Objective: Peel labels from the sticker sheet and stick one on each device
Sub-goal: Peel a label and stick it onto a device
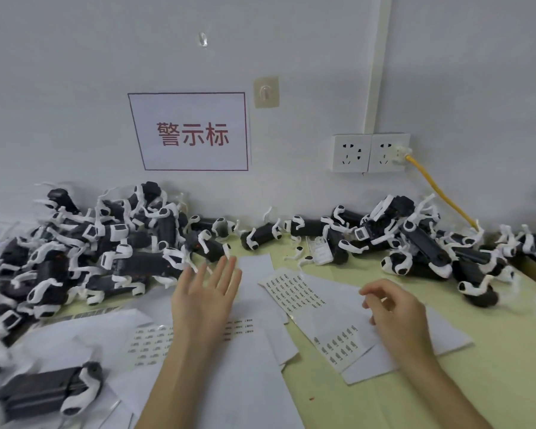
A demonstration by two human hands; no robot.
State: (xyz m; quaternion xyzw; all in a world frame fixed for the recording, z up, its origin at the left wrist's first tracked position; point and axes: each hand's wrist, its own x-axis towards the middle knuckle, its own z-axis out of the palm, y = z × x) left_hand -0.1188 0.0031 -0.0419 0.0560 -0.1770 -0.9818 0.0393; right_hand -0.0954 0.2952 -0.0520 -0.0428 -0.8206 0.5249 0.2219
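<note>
Frankly, much is hard to make out: the dark labels [294, 294] printed in rows on the sticker sheet [331, 308] are too small to read, the left hand [205, 294] is smeared by motion, and a black-and-white device [44, 394] at the lower left is blurred and cut by the frame edge. Other white sheets [245, 366] overlap and lie partly hidden under the forearms. Everything lies on a pale yellow-green surface [492, 382] against a white wall [75, 72] bearing a red-bordered sign [192, 133], two sockets [369, 153] and a yellow cable [440, 193]. Many devices [106, 252] are heaped along the wall, left and right. The left hand hovers palm down with straight, spread fingers, its grip open, near the left heap. The right hand [393, 314] sits over the sticker sheet with curled fingers; whether its grip pinches a label I cannot tell.
</note>
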